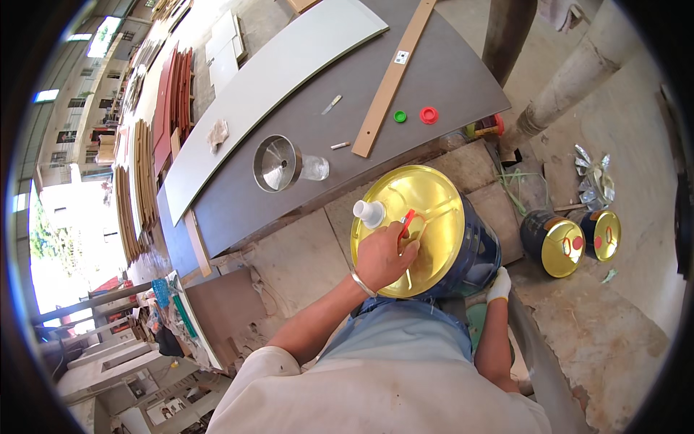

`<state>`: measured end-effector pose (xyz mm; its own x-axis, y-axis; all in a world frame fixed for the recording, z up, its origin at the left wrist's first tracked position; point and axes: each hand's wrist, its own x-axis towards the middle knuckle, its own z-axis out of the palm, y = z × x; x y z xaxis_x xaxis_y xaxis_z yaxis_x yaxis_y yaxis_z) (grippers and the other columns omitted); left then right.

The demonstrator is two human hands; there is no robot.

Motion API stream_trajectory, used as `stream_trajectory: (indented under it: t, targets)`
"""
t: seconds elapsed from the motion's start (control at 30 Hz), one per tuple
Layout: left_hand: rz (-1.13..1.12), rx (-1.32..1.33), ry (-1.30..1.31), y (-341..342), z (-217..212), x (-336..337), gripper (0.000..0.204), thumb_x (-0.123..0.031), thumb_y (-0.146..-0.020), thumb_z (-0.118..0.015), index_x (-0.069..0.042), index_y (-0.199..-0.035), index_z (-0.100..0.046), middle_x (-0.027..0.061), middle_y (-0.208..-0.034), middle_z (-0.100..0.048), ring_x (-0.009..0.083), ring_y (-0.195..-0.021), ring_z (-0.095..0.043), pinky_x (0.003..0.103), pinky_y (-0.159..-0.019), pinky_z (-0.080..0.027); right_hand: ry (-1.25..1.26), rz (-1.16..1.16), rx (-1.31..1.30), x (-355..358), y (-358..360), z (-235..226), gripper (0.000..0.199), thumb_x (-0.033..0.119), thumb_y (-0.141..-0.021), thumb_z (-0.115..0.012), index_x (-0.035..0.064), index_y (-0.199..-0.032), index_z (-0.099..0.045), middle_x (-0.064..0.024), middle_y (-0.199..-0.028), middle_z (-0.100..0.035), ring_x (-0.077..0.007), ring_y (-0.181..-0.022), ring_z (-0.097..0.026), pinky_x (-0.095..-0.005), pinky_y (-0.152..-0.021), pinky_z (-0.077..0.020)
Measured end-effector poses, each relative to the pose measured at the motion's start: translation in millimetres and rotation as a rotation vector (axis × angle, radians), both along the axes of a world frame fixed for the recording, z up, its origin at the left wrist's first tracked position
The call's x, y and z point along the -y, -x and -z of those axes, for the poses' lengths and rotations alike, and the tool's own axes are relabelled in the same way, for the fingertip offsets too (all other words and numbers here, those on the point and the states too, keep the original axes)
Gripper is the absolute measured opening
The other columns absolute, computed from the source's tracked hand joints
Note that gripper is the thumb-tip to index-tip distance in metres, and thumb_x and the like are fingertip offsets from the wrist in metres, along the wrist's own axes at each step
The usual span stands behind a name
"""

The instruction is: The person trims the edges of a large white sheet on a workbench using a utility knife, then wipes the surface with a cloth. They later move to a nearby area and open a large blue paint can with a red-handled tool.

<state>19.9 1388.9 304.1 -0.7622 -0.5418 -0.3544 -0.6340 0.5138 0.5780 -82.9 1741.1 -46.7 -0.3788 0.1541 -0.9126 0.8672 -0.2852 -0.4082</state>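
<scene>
A dark blue metal drum (478, 242) with a gold lid (434, 194) is tilted in front of my body, its lid toward the table. A white plastic spout (369, 213) sticks out near the lid's left edge. My left hand (387, 254), bare with a bracelet at the wrist, is closed around the lid's carrying handle (408, 221), which has a red grip. My right hand (499, 286), in a white glove, holds the drum low on its right side; its fingertips are partly hidden.
Ahead, a grey tabletop (325, 137) carries a metal funnel (277, 163), transparent plastic cup (315, 168), knife (332, 104), wooden strip (390, 83), green cap (400, 116) and red cap (429, 115). Two similar drums (562, 248) stand on the floor at right. Stacked boards (137, 188) lie far left.
</scene>
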Motion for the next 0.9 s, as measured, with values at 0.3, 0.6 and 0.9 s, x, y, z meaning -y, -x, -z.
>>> stream_trajectory:
  t: [0.3, 0.6, 0.9]
  targets:
    - [0.051, -0.036, 0.035, -4, -4, -5, 0.039, -0.034, -0.085, -0.073, 0.000, -0.102, -0.062, 0.0219, -0.080, -0.062, 0.0402, -0.076, -0.063, 0.051, -0.068, -0.049, 0.102, 0.025, 0.004, 5, -1, -4, 0.025, 0.025, -0.099, -0.055, 0.0032, -0.103, -0.066, -0.0088, -0.098, -0.070, -0.0267, -0.086, -0.068, -0.0415, -0.078, -0.0561]
    - [0.077, -0.023, 0.096, -4, -7, -6, 0.043, -0.034, -0.085, -0.074, -0.003, -0.113, -0.063, 0.0118, -0.079, -0.062, 0.0309, -0.074, -0.062, 0.044, -0.067, -0.049, 0.126, -0.004, 0.033, 1, 5, -7, 0.026, 0.026, -0.099, -0.053, 0.0036, -0.104, -0.067, -0.0094, -0.101, -0.070, -0.0282, -0.090, -0.067, -0.0422, -0.083, -0.0555]
    - [0.090, -0.017, 0.103, -5, 2, -5, 0.045, -0.033, -0.084, -0.075, -0.003, -0.116, -0.063, 0.0090, -0.077, -0.061, 0.0281, -0.074, -0.061, 0.042, -0.066, -0.048, 0.075, 0.034, 0.020, 4, 1, -19, 0.026, 0.023, -0.097, -0.054, 0.0014, -0.105, -0.067, -0.0108, -0.106, -0.070, -0.0290, -0.095, -0.067, -0.0426, -0.087, -0.0543]
